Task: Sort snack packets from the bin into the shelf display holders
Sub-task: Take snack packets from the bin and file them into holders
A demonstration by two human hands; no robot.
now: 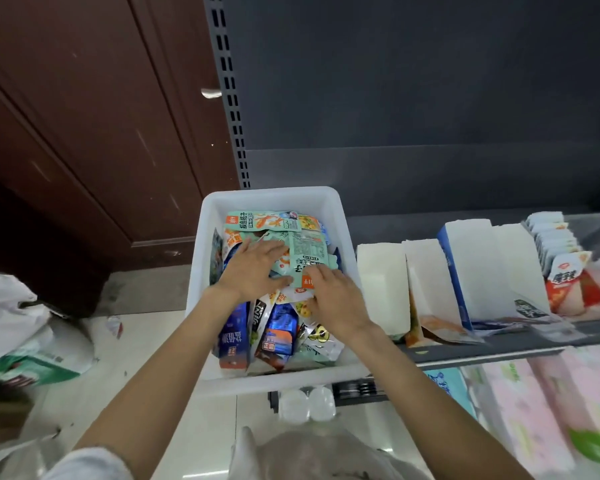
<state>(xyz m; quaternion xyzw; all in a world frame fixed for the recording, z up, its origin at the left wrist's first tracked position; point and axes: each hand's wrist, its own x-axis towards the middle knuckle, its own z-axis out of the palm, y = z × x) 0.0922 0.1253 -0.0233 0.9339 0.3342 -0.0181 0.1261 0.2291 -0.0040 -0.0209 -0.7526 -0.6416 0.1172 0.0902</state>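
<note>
A white plastic bin [208,209] stands on the left end of the shelf, heaped with several snack packets in teal, blue, orange and silver. My left hand [253,268] lies flat, fingers spread, on the teal packets in the bin's middle. My right hand [333,296] is just to its right, fingertips pinching the lower edge of a mint-green packet [309,254] that lies on top of the pile. To the right of the bin stand several white cardboard display holders [381,282], one of them with red-and-white packets [565,278] upright in it.
The dark grey shelf back panel [395,98] rises behind the bin. A lower shelf holds pink and blue tissue packs [534,393]. Brown wooden cabinet [66,133] at left, white plastic bags [11,317] on the tiled floor, clear bottle tops [305,403] below the bin.
</note>
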